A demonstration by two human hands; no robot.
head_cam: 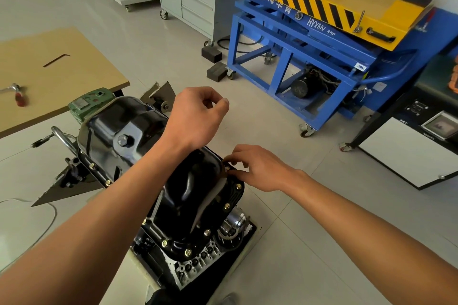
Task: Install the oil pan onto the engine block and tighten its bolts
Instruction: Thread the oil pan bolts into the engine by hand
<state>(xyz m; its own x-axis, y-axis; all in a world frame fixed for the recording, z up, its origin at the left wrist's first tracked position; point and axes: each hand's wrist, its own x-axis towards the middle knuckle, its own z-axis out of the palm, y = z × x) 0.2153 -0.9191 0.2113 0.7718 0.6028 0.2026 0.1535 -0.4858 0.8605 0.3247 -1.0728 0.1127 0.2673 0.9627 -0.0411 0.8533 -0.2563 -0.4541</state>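
Oil pan (138, 131) sits on engine block (195, 265), bolts (164, 243) in its flange. Right hand (260, 168) pinches the right-edge bolt (227, 168); left hand (198, 116) is curled up, can't tell if it's holding anything.

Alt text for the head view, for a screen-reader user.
Right hand pinches a bolt at the rim of the black oil pan sitting on the engine block; left hand hovers above, fingers curled. Other bolts already sit around the rim. A blue cart stands behind.
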